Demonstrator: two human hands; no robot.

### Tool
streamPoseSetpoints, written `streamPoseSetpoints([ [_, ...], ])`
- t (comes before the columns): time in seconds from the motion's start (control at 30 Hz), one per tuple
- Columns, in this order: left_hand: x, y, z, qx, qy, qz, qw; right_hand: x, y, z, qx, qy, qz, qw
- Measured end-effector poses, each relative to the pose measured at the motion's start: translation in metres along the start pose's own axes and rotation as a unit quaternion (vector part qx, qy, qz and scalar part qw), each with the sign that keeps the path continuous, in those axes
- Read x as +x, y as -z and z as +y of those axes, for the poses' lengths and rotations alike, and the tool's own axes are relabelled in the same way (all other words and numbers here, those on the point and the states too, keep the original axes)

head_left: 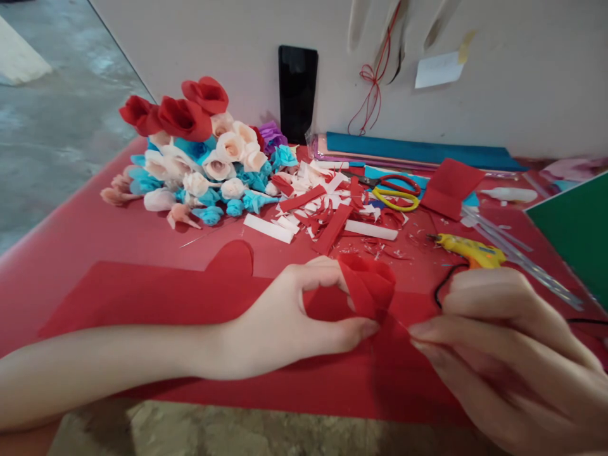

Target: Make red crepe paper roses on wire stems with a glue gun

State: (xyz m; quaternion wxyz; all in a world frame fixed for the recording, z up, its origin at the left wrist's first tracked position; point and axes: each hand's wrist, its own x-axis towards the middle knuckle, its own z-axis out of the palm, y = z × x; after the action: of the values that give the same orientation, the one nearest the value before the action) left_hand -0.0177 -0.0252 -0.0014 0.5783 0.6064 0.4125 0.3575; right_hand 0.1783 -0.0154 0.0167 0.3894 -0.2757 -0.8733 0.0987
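Note:
A red paper flower (pixel 368 282) with overlapping petals is held by my left hand (pixel 289 310), its thumb at the flower's base and the fingers behind the petals. My right hand (pixel 508 354) pinches a thin thread or wire (pixel 401 324) between thumb and finger, and this strand runs to the base of the flower. Below both hands lies a red paper sheet (pixel 156 294) on the red table. One rounded red petal piece (pixel 237 258) rests at the sheet's far edge.
Many paper flowers (pixel 209 158) are piled at the back left. Red and white scraps (pixel 327 202) lie mid-table beside yellow-and-red-handled scissors (pixel 394 193). A yellow glue gun (pixel 470 247) with a black cord is near my right hand. A black phone (pixel 297 92) leans on the wall.

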Motion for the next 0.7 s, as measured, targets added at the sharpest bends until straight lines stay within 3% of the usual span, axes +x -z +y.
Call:
streamPoseSetpoints([
  [0.13, 0.001, 0.0, 0.0, 0.006, -0.016, -0.003, 1.0, -0.001, -0.004, 0.001, -0.05, 0.009, 0.02, 0.998],
  [0.5, 0.001, -0.002, 0.001, 0.063, -0.01, -0.009, 0.998, -0.001, -0.012, -0.002, -0.035, -0.017, 0.017, 0.999],
  [0.7, 0.002, -0.001, 0.004, 0.091, 0.005, -0.009, 0.996, -0.002, -0.015, -0.002, -0.024, -0.019, -0.013, 0.999],
])
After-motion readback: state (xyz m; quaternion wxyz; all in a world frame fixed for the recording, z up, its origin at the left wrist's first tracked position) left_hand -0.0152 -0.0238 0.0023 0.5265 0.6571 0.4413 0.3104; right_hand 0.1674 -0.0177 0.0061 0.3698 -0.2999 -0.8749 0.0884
